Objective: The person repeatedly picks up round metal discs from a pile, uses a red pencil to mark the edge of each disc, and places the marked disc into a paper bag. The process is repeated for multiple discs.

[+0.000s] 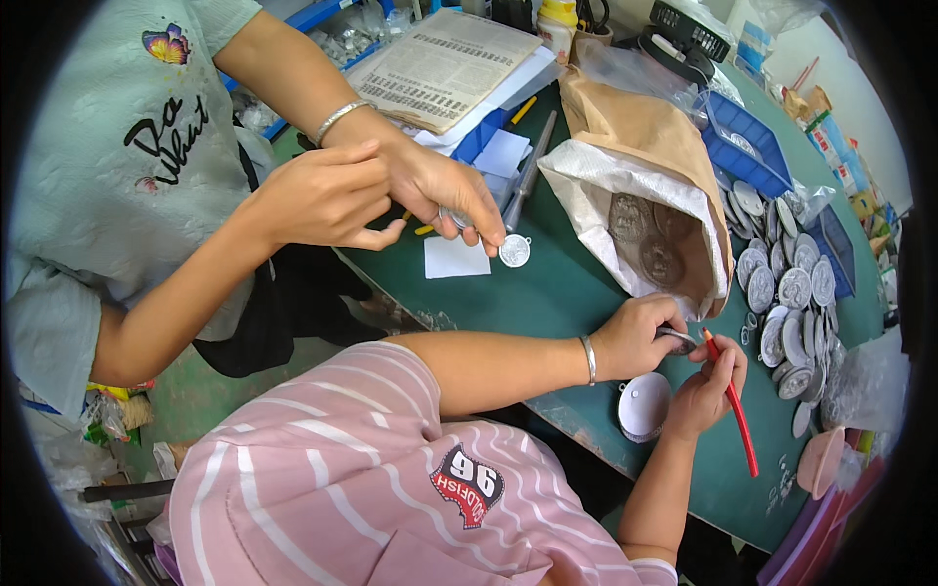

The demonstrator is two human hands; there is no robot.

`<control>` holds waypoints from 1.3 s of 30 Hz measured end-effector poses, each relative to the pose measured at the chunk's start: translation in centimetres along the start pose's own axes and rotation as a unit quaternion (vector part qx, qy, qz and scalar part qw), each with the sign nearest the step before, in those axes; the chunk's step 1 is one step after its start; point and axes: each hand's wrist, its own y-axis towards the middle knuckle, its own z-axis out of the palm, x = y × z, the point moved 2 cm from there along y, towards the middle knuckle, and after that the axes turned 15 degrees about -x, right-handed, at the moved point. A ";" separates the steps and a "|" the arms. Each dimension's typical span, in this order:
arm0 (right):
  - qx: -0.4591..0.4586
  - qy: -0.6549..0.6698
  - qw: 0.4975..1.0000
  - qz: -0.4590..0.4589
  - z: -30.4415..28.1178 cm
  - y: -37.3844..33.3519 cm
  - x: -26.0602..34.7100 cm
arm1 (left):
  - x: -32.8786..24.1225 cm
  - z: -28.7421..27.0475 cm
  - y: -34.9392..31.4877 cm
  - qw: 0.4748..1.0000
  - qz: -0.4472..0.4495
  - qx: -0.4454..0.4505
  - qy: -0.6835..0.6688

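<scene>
Pink-striped shirt point(322, 469) fills the foreground, and both of the person's forearms reach out from it to the green table point(576, 293). The left hand point(635, 337) has its fingers curled closed around a round metal medal point(676, 340), pinching it by the rim just above the table edge. The right hand point(708, 391) is closed in a writing grip on a red pencil point(735, 420), whose tip is at the medal's face.

The medal looks stiff, fairly heavy for its size and smooth, so it probably sits most securely held by its edge. Just below the left hand lies a white round lid point(643, 405).

A brown paper sack point(635, 137) with a white lining lies open, with several dark medals inside. More medals point(791, 293) are heaped loose beside it, and a blue tray point(747, 146) holds a few. Across the table, a co-worker's hands point(430, 186) hold another medal point(514, 251).
</scene>
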 end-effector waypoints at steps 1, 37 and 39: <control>0.007 0.001 1.000 -0.002 -0.1 0.0 0.0 | 0.1 0.1 -0.2 1.000 -0.007 -0.001 -0.003; -0.002 -0.009 0.999 0.039 -0.6 0.4 -0.1 | 0.0 0.1 -0.2 1.000 0.004 -0.007 -0.015; 0.004 -0.003 0.999 0.035 -0.6 0.4 -0.1 | 0.0 0.2 -0.2 1.000 0.006 -0.006 -0.018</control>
